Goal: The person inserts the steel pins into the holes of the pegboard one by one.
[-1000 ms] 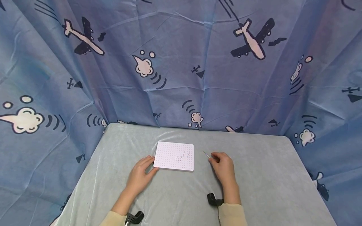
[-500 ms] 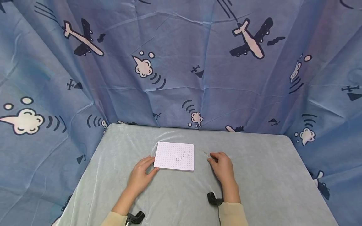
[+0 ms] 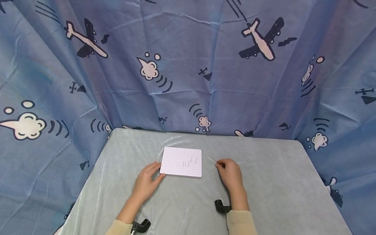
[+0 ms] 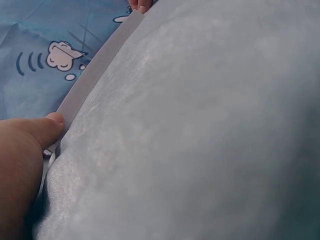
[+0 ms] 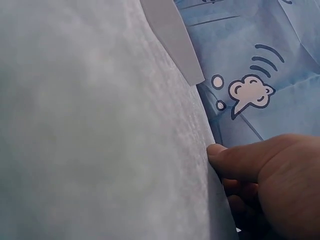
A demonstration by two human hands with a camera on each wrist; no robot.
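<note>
A white board (image 3: 176,166) with a grid of small holes or dots lies on the table. Several thin, dark, needle-like pins (image 3: 188,164) stand in its right half. At the board's near left corner, my left hand (image 3: 146,183) holds it, thumb on the front side and fingers along the left edge. The left wrist view shows the thumb (image 4: 52,122) against the board's side. Just right of the board, my right hand (image 3: 230,174) pinches a thin, pale, needle-like stick (image 3: 213,160) that points up and left. In the right wrist view that stick is hidden behind the thumb (image 5: 240,160).
A pale grey-green cloth covers the table (image 3: 279,182), and its back edge runs behind the board. Blue curtains (image 3: 182,81) printed with aeroplanes and clouds hang behind and at both sides. A black wrist camera (image 3: 222,207) sits on the right wrist, another on the left.
My right hand has shifted slightly left, and its fingertips now sit closer together on the thin stick, with less of it showing. The left hand and the board stay put.
</note>
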